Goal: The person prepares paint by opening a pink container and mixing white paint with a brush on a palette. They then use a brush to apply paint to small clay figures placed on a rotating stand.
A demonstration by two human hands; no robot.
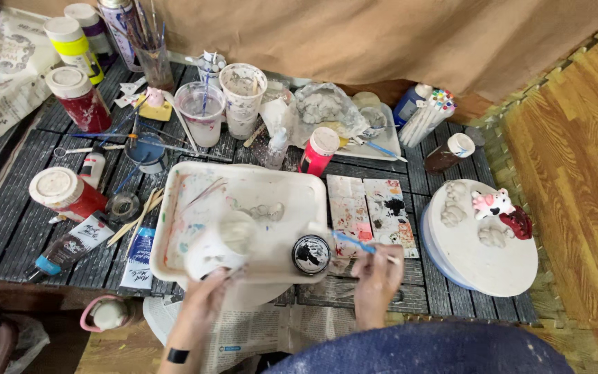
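Observation:
My left hand (205, 294) grips a white unpainted clay piece (220, 246), holding it over the near edge of a white paint-stained tray (181, 187). My right hand (376, 280) holds a thin blue-handled brush (356, 242), its tip pointing left toward a small round jar with a black-smeared lid (311, 254) at the tray's near right corner. Two paint-smeared white tiles (369, 211) lie just beyond the right hand.
A round white turntable (482, 260) at the right carries a cow figure (491, 204), a red piece and pale clay lumps. Paint jars, tubes, cups of water and brushes crowd the slatted table's left and back. Newspaper lies at the near edge.

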